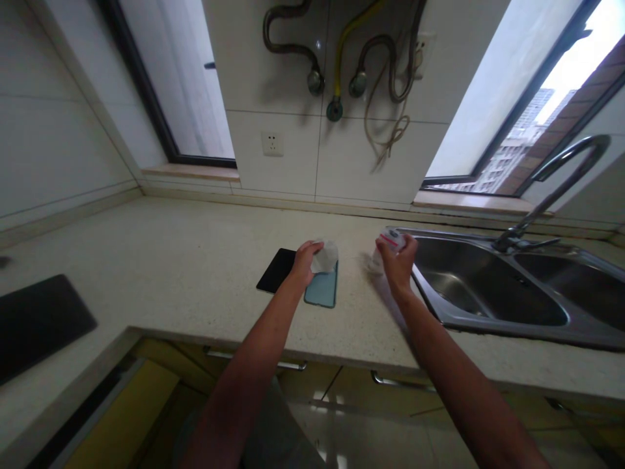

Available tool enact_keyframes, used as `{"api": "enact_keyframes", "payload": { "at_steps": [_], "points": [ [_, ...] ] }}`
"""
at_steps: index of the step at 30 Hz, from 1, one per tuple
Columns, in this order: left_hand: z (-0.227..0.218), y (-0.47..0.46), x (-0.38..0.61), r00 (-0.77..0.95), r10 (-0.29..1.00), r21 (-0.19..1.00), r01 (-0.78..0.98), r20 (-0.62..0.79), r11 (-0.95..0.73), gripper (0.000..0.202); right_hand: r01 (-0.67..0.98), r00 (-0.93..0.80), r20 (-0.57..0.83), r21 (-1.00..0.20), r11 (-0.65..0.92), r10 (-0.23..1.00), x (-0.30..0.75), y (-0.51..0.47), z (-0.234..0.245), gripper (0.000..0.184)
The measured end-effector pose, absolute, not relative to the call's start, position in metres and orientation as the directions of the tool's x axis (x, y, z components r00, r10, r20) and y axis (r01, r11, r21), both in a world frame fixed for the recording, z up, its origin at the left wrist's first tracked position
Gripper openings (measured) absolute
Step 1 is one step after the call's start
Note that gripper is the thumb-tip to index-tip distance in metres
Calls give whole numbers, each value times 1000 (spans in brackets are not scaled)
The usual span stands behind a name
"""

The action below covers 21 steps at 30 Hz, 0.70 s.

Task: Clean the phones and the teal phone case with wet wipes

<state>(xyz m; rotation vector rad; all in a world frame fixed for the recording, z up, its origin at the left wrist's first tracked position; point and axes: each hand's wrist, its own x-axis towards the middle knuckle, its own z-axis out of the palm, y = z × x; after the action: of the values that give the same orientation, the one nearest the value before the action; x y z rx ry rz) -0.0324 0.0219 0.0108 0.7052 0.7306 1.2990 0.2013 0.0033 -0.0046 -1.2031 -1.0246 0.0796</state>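
Bare forearms (239, 397) reach in from the bottom edge of the head view, over the cabinet fronts (371, 391) and their metal drawer pulls (254, 358), out to the counter edge.

Left hand (303, 264): fingers curled, grasping a crumpled white tissue (326, 256), hand and tissue right over a teal-backed smartphone (324, 290). Tissue looks to be touching the phone's upper part; exact contact is hidden by the hand. Phone lies flat on the speckled beige stone countertop (170, 260). Black tablet (276, 270) lies flat just beside it, under and toward the outer side of the left hand, its corner tucked beneath the phone or the hand, can't tell which.

Right hand (398, 264): clenched around a small white package with red and blue print (392, 240), exact type unclear. A pale translucent bit (374, 262) sticks out below it on the thumb side, too blurred to identify. Hand is well apart from the left hand, right at the rim of the stainless steel double sink (483, 280), which sits past the right hand, with a curved gooseneck faucet (569, 182) beyond it.

Flat black board (41, 326) lies on the counter far out past the left hand. Ahead of both hands: tiled wall with a white power socket (272, 143), a yellow gas hose (342, 55) and dark braided hoses (288, 32) above, windows on either side.
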Motion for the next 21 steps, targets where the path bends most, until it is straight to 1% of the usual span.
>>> {"api": "enact_keyframes", "payload": {
  "at_steps": [1, 2, 3, 4, 5, 6, 7, 8, 9, 10, 11, 13, 14, 16, 18, 19, 20, 21],
  "points": [
    [12, 21, -33, 100, 993, 820, -560, -69, 114, 23, 527, 592, 679, -733, 430, 433, 200, -1, 0, 63],
    [13, 20, -33, 85, 994, 837, -538, -61, 98, 23, 604, 574, 749, -660, 447, 330, 197, -7, 5, 59],
    [14, 18, -33, 79, 995, 853, -514, -53, 86, 23, 660, 523, 811, -579, 478, 260, 193, -13, 9, 53],
    [15, 15, -33, 84, 995, 870, -487, -44, 80, 23, 686, 470, 854, -513, 516, 224, 187, -19, 12, 47],
    [17, 12, -32, 103, 994, 886, -458, -30, 74, 25, 687, 413, 878, -474, 550, 242, 180, -24, 13, 41],
    [18, 9, -32, 136, 991, 903, -424, -10, 67, 26, 659, 344, 882, -472, 585, 324, 171, -29, 13, 35],
    [19, 6, -31, 186, 982, 918, -392, 14, 62, 27, 597, 270, 850, -516, 615, 452, 162, -32, 11, 32],
    [20, 2, -30, 243, 969, 928, -367, 39, 55, 28, 509, 197, 782, -597, 620, 591, 153, -33, 8, 36],
    [21, 0, -29, 305, 951, 939, -341, 56, 54, 30, 408, 138, 681, -701, 585, 720, 144, -34, 4, 44],
    [21, -3, -28, 354, 933, 948, -315, 64, 54, 31, 315, 100, 563, -800, 510, 821, 137, -33, 1, 49],
    [20, -4, -27, 388, 919, 955, -291, 68, 52, 32, 229, 64, 447, -877, 423, 892, 133, -31, -1, 52],
    [19, -4, -26, 412, 908, 965, -261, 76, 38, 34, 97, -2, 267, -959, 266, 964, 129, -28, -3, 57],
    [18, -4, -25, 411, 907, 966, -258, 88, 23, 35, 52, -19, 216, -975, 216, 976, 129, -27, -3, 57],
    [17, 0, -25, 397, 909, 966, -256, 128, -24, 38, -13, -8, 169, -986, 169, 986, 134, -26, 1, 54],
    [17, 5, -27, 340, 925, 976, -189, 168, -108, 38, -69, 38, 147, -986, 149, 988, 138, -28, 7, 44],
    [17, 7, -29, 277, 941, 980, -101, 192, -171, 37, -104, 59, 132, -985, 138, 989, 140, -29, 9, 40],
    [17, 9, -32, 202, 954, 972, 30, 222, -232, 34, -145, 79, 114, -982, 124, 990, 141, -30, 11, 38],
    [16, 10, -34, 102, 959, 940, 195, 263, -279, 31, -189, 100, 95, -975, 113, 990, 143, -31, 12, 37]
  ]
}}
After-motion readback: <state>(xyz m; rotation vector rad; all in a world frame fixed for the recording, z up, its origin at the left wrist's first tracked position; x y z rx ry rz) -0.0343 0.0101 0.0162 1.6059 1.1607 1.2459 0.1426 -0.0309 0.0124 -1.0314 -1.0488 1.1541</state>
